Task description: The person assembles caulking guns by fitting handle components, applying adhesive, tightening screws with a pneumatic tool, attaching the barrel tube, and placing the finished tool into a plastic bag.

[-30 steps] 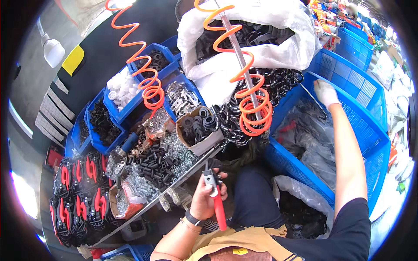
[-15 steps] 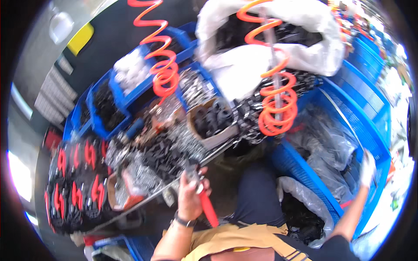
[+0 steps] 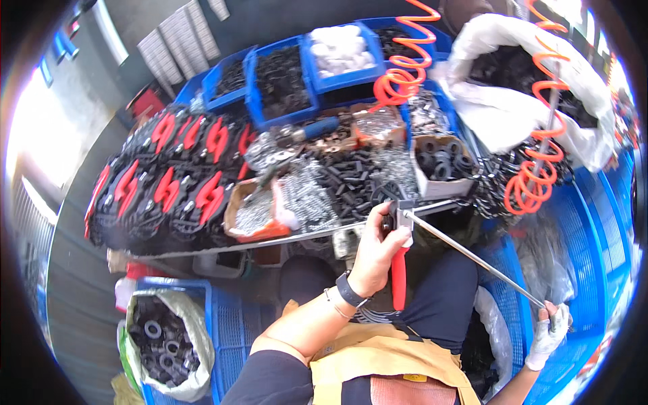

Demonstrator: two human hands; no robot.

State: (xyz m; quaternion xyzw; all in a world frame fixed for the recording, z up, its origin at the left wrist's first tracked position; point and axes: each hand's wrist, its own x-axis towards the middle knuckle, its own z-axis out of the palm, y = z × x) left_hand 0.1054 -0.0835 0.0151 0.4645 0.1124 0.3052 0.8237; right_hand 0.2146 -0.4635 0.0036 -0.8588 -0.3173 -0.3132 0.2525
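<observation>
Head view had both our hands at work over our lap, just in front of the bench (image 3: 283,241). We held a red-handled tool (image 3: 399,273) in our left hand (image 3: 375,256), the fingers curled closely round its dark metal head and the thumb lying against the near side, while the handle pointed down toward our knees. We gripped the lower end of a slim metal rod (image 3: 476,260) in our gloved right hand (image 3: 550,334), the fingertips pinched narrow on it. The rod slanted between our hands, its upper end meeting the tool's head; we could not tell whether it sat inside.

Beyond the tool, on the bench, we had heaped short black tubes (image 3: 344,181), with silvery springs (image 3: 307,196) to their left and a carton (image 3: 442,187) of black rings to their right. Farther left we had rows of black-and-red assemblies (image 3: 169,185). Our right hand was near the blue crate (image 3: 586,250), which held clear plastic bags (image 3: 550,260). At our lower left stood a sack (image 3: 196,324) with more black rings.
</observation>
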